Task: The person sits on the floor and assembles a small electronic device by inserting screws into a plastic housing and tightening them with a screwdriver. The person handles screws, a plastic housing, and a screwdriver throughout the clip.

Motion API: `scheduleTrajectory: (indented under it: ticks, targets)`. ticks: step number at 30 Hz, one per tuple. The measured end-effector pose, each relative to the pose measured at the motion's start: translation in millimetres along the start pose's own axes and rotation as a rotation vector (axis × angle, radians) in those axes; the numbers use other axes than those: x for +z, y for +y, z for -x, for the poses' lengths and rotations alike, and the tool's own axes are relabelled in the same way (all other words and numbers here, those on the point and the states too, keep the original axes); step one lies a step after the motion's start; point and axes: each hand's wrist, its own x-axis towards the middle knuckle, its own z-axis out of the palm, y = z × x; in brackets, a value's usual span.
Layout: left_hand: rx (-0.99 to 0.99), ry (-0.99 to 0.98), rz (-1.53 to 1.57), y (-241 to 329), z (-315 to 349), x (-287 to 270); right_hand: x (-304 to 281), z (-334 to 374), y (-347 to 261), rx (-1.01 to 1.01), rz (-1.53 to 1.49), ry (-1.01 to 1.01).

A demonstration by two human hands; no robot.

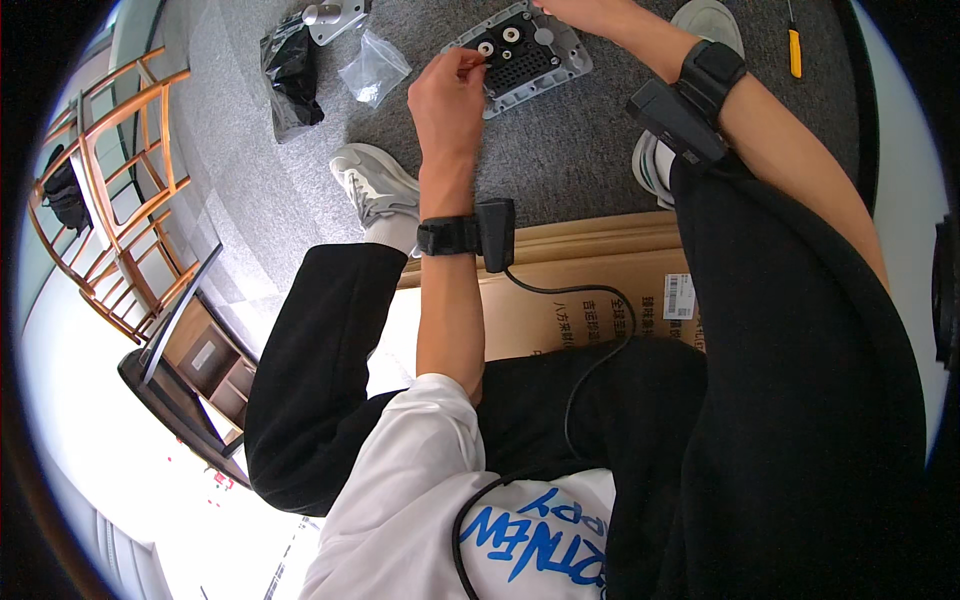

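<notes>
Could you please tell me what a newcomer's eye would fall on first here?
Probably the yellow-handled screwdriver on the gray carpet, upper right. Next comes the gray-and-black device at top centre, the left hand at its left side. Wooden chairs at far left also stand out.

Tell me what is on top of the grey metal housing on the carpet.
On the grey metal housing is a black perforated panel bearing white round pieces. The left hand covers part of the left edge; whatever lies beneath the panel cannot be seen.
</notes>
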Motion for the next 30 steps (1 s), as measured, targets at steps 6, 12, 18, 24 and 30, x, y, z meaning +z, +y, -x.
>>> scheduleTrajectory:
  ticks: [6,12,18,24,30]
  targets:
    - [0.041,-0.024,0.009,-0.9,-3.4,-0.7,0.1,0.2,-1.3,0.014,0.011,-0.01]
    - [0.048,-0.067,-0.054,0.3,-3.6,1.7,-1.3,0.5,-0.5,0.003,0.019,-0.02]
    - [0.033,-0.027,0.013,0.1,0.4,0.9,-0.3,-0.9,-0.5,-0.022,0.033,-0.013]
    - [-0.077,-0.028,0.092,-10.7,-1.7,-3.3,-2.9,-0.8,-2.7,0.016,0.022,-0.028]
    - [-0.124,-0.024,0.026,-14.4,-0.9,2.2,0.7,-2.1,0.3,0.005,0.013,-0.019]
